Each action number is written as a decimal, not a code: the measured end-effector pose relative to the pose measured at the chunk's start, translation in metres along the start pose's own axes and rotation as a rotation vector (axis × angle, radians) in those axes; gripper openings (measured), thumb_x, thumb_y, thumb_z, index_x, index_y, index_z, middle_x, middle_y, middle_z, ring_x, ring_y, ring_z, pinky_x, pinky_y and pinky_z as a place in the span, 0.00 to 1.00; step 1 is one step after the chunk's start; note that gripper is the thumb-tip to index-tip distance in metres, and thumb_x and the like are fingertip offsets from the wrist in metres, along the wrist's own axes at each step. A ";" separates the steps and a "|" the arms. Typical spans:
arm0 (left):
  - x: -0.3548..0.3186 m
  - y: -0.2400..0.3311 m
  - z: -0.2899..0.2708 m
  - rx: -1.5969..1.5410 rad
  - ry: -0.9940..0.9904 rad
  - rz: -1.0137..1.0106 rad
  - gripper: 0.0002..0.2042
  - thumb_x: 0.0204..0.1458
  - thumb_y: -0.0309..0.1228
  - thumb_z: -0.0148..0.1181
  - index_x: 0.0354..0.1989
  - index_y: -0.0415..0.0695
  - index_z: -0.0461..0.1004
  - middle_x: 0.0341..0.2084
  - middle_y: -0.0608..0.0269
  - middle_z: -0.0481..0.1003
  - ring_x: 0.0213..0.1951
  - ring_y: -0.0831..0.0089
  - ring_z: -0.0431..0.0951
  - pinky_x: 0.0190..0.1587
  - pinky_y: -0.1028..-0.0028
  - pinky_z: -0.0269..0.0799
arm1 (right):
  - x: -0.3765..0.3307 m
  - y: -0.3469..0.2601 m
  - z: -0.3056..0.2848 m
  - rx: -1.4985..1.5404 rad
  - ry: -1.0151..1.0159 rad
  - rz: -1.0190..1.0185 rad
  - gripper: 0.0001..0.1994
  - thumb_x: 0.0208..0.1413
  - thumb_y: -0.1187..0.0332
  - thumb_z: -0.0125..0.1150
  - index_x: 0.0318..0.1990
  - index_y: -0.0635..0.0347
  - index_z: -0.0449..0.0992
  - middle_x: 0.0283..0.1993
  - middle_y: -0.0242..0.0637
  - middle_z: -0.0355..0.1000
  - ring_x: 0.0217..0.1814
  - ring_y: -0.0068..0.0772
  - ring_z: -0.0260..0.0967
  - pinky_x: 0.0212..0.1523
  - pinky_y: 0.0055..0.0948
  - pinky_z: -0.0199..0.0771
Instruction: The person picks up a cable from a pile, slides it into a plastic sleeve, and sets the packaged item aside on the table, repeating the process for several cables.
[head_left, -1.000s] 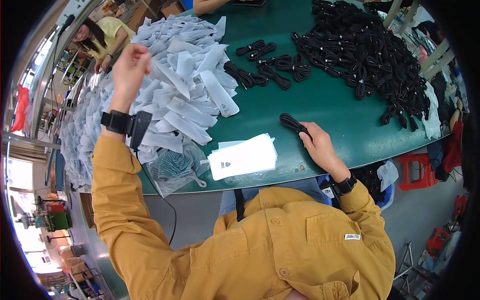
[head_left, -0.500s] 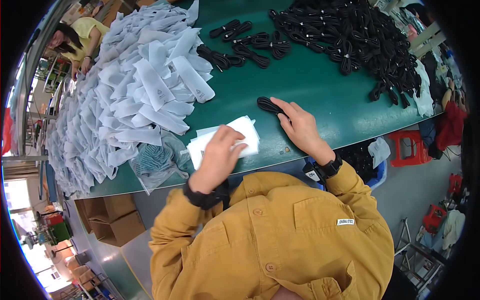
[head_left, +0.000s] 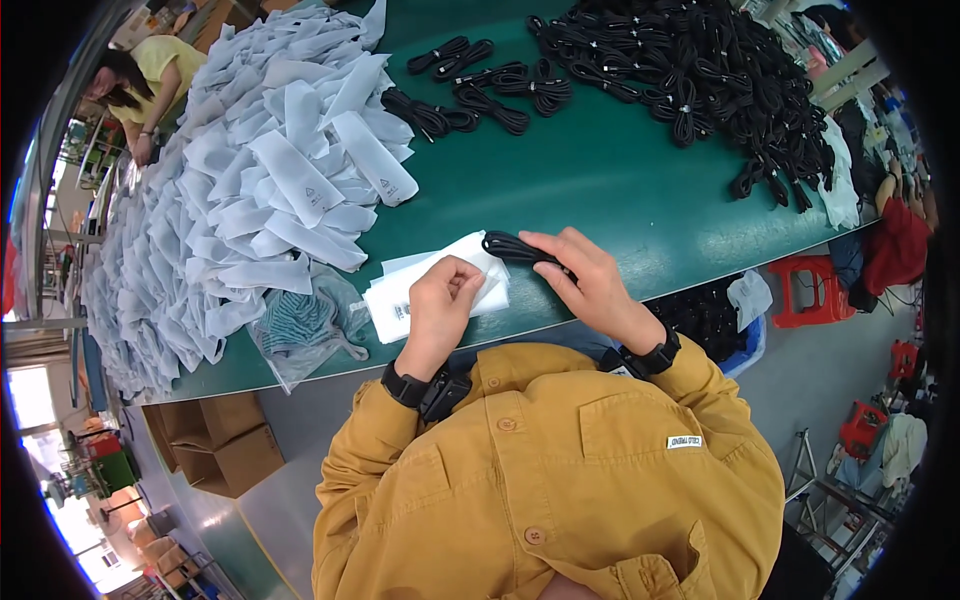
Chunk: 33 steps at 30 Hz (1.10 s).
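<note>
A coiled black cable [head_left: 508, 247] is in my right hand [head_left: 598, 290], gripped between thumb and fingers, its far end above the corner of a stack of flat white pouches [head_left: 388, 312]. On that stack, my left hand [head_left: 440, 308] has thumb and fingers pinched together at the right part of the top pouch. The fingertips partly hide the pouch's edge. Both hands are close together near the table's front edge, the cable's tip just beyond the left fingers.
A large heap of filled whitish pouches [head_left: 250, 190] covers the table's left side. Several coiled cables [head_left: 500, 90] lie at the back, beside a big cable pile [head_left: 690, 70]. A clear bag with teal material [head_left: 300, 325] sits left of the stack. Another person [head_left: 150, 85] works far left.
My right hand has lifted the coiled cable off the table and brought it left to the white pouches. My left fingers have closed into a pinch at the stack's right part.
</note>
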<state>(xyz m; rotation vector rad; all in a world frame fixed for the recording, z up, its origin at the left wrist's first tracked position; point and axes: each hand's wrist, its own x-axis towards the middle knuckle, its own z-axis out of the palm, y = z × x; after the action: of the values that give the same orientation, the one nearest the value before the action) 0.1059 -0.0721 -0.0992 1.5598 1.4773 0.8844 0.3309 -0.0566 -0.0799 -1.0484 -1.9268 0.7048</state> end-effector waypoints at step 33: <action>0.045 0.037 -0.055 -0.875 -0.115 -0.022 0.04 0.60 0.27 0.58 0.39 0.40 0.73 0.48 0.60 0.74 0.41 0.77 0.74 0.46 0.77 0.72 | 0.086 -0.024 0.009 0.216 -0.220 -0.370 0.13 0.52 0.79 0.64 0.47 0.60 0.77 0.43 0.40 0.69 0.41 0.33 0.70 0.41 0.29 0.72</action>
<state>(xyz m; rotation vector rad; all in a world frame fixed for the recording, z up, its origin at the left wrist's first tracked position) 0.0762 -0.0232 -0.0434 0.9099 0.8247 1.1880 0.2855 0.0046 -0.0332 -0.4787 -2.0991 0.8165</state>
